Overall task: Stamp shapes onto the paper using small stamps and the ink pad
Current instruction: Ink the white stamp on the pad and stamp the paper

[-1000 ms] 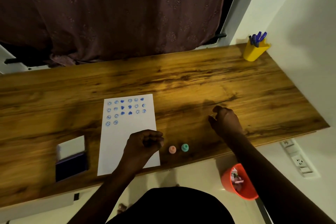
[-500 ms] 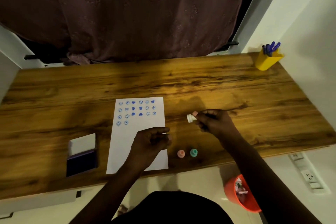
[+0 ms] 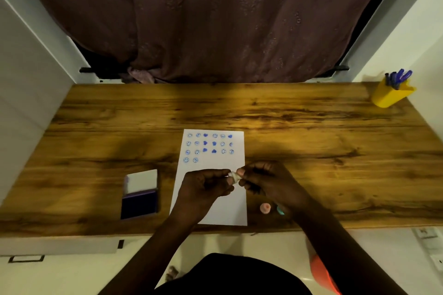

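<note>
A white paper [image 3: 211, 208] lies on the wooden desk [image 3: 311, 141], with rows of blue smiley and heart prints across its top. Above the paper's middle, my left hand [image 3: 203, 189] and my right hand [image 3: 266, 182] meet, both pinching a small white stamp [image 3: 233, 177] between their fingertips. An open ink pad [image 3: 139, 203] with a dark blue surface and a raised white lid sits left of the paper. A pink stamp [image 3: 265, 208] stands right of the paper; a teal stamp [image 3: 280, 210] beside it is mostly hidden by my right wrist.
A yellow pen holder [image 3: 390, 94] with blue pens stands at the desk's far right corner. A dark curtain [image 3: 215, 19] hangs behind the desk. An orange bin [image 3: 322, 275] sits on the floor at the lower right.
My right hand picked up the white stamp from the desk on the right and carried it left over the paper, where my left hand rose to meet it. The camera tilted and shifted.
</note>
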### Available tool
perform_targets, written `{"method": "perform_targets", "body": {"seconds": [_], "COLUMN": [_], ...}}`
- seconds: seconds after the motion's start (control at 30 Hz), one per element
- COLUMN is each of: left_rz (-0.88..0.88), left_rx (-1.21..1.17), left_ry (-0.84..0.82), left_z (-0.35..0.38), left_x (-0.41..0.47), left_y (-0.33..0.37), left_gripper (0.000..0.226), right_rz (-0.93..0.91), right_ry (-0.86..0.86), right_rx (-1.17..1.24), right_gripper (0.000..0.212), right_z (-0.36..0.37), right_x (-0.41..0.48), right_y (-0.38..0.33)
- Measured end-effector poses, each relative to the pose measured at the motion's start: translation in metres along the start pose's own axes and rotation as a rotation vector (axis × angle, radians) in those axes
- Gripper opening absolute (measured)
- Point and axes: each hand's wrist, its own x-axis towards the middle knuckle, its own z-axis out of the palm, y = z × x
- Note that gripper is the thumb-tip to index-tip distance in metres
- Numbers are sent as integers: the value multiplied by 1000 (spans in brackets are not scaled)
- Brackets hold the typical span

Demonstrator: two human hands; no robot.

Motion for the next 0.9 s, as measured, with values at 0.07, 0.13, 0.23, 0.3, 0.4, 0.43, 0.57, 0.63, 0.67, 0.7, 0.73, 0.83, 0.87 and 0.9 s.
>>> {"method": "perform_targets", "body": {"seconds": [0.07,0.13,0.23,0.3,0.4,0.43,0.57,0.63,0.67,0.7,0.73,0.83,0.87,0.9], "left_rz": [25,55,33,-10,-50,-57,-54,-41,-34,-29,-28,-18,-19,-24], "left_rx": [-2,1,-5,-14,-4,-2,48,70,59,30,3,-22,-24,-33], "left_ry": [16,31,61,98,181,210,319,360,377,406,442,514,534,559], "left_z": [-7,-14,-28,-42,-64,-73,-109,-130,-140,-151,-161,-190,-200,-209], "left_x": [-2,-5,-9,-14,-23,-26,-42,-51,-55,-60,-66,-82,-88,-92], "left_y": [-1,0,1,1,1,1,2,3,3,3,4,7,7,7], "left_gripper": [50,58,51,41,22,18,15,12,11,11,12,13,13,12], "right_rz": [-28,-55,-91,-124,-161,-174,-173,-183,-200,-218,-235,-287,-310,-340], "right_ry": [-37,-68,-68,-74,-81,-90,-133,-163,-173,-186,-198,-249,-270,-289], "right_rx": [-17,-38,-116,-190,-257,-298,-422,-479,-514,-553,-591,-716,-767,-826], "right_gripper": [13,15,22,29,31,31,26,25,25,24,24,21,21,21], "right_z": [6,12,24,33,49,56,90,111,121,132,144,177,187,198], "right_x": [2,5,11,18,28,32,43,47,48,50,52,57,58,59], "right_y": [-1,-2,-5,-7,-12,-13,-12,-8,-7,-5,-3,5,8,12]}}
